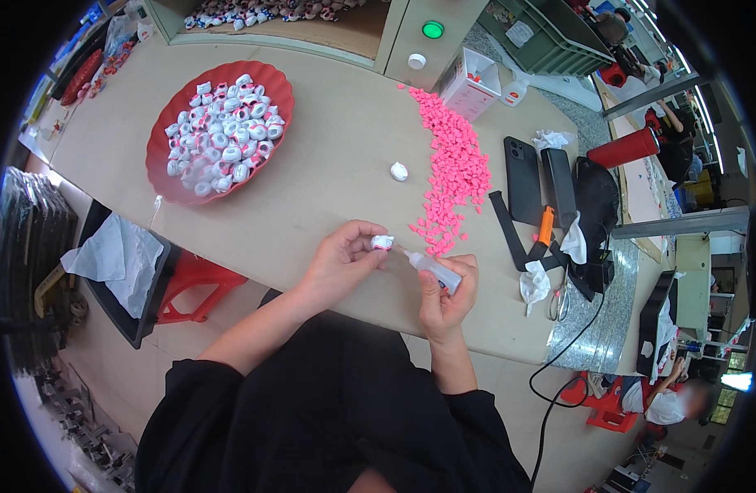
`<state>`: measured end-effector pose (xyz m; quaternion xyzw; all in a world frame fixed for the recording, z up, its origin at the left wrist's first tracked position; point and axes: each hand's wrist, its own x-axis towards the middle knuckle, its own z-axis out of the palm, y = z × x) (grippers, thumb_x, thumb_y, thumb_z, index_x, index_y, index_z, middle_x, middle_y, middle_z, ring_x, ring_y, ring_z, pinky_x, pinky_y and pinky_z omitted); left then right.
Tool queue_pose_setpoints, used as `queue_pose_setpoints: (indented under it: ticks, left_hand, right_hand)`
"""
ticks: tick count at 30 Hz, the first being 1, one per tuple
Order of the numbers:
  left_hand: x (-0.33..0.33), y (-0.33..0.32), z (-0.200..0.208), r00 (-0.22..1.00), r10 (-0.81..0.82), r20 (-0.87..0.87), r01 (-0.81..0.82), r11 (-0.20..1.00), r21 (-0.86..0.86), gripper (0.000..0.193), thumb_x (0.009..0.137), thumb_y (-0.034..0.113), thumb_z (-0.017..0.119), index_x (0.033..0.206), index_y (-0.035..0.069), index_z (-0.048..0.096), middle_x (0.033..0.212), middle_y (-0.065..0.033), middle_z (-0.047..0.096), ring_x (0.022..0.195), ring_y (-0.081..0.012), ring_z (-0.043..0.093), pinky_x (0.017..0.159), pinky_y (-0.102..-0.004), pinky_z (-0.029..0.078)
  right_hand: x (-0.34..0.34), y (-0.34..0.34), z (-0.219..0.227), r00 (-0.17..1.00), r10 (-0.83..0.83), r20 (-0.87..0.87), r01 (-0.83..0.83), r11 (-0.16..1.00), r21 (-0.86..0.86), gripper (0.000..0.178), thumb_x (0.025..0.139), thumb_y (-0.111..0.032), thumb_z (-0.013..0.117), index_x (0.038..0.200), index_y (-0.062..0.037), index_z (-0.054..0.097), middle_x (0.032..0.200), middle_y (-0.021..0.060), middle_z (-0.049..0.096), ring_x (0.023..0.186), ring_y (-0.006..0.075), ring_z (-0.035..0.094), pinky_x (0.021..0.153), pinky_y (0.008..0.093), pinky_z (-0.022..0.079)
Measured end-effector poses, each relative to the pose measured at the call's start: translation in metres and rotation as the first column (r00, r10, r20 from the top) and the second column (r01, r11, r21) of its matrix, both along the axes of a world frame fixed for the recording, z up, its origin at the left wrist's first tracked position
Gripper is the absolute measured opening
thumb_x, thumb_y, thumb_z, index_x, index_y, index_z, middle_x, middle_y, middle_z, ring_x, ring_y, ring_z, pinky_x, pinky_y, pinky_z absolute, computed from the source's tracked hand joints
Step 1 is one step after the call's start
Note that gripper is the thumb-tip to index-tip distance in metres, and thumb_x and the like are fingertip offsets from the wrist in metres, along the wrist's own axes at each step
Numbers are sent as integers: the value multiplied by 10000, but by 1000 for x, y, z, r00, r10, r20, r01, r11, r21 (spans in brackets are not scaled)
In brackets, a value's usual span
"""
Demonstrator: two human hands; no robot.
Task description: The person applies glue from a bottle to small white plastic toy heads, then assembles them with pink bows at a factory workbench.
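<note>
Between the thumb and fingers of my left hand (346, 258) is a small white figure piece (382, 242) with some pink on it. My right hand (449, 297) is closed round a small translucent squeeze bottle (434, 271), tilted so its thin nozzle points at the piece. Whether the tip touches it I cannot tell. A similar white piece (399, 171) sits alone on the table beyond my hands. To its right spreads a long heap of small bright pink pieces (456, 160). A red scalloped bowl (166, 182) at the left holds many white and pink pieces.
Right of the heap lie a black phone (522, 179), a dark case (559, 185), an orange-handled tool (546, 223), crumpled tissues (535, 284) and scissors (561, 302). A white box (468, 86) and a red tumbler (624, 149) stand farther back. A black cable (587, 324) hangs off the right edge.
</note>
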<state>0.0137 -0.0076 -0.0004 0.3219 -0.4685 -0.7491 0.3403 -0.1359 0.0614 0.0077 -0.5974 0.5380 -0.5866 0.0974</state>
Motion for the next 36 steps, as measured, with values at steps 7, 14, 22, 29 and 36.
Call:
queue_pose_setpoints:
  ticks: [7, 14, 22, 29, 36]
  left_hand:
    - [1, 0, -3, 1000, 1, -2, -1, 1000, -31, 228, 810, -42, 489, 1033, -12, 451, 908, -53, 529, 831, -104, 532, 744, -240, 463]
    - [0, 0, -3, 1000, 3, -17, -4, 999, -36, 227, 811, -46, 485, 1034, -13, 457, 915, -47, 523, 839, -99, 528, 745, -236, 457]
    - [0, 0, -2, 1000, 0, -25, -1, 999, -41, 235, 807, -54, 482, 1037, -13, 456, 921, -52, 522, 854, -111, 533, 748, -236, 457]
    - [-3, 0, -2, 999, -16, -34, 14, 999, -50, 238, 807, -59, 478, 1039, -16, 454, 924, -55, 522, 869, -117, 534, 752, -236, 457]
    - [5, -2, 0, 1000, 6, -23, -7, 999, -36, 239, 804, -38, 489, 1039, -7, 462, 920, -49, 523, 818, -102, 521, 737, -240, 453]
  right_hand:
    - [-2, 1, -1, 997, 30, 76, -34, 998, 55, 203, 784, -86, 580, 912, -9, 442, 781, 52, 413, 614, 77, 377, 517, 175, 299]
    - [-3, 2, -6, 989, 46, 143, -55, 997, 62, 191, 789, -86, 576, 903, -14, 440, 785, 46, 413, 612, 67, 376, 520, 171, 300]
    - [-3, 2, -8, 983, 59, 177, -69, 996, 51, 192, 794, -94, 575, 903, -16, 437, 786, 43, 414, 612, 64, 378, 522, 169, 301]
    - [-1, 3, -4, 982, 48, 181, -60, 996, 61, 196, 794, -101, 576, 901, -12, 437, 790, 45, 416, 620, 69, 389, 536, 172, 321]
    - [-22, 8, 10, 227, 177, 958, -174, 975, -139, 238, 757, -56, 607, 936, -17, 456, 865, 90, 502, 732, 172, 521, 625, 240, 425]
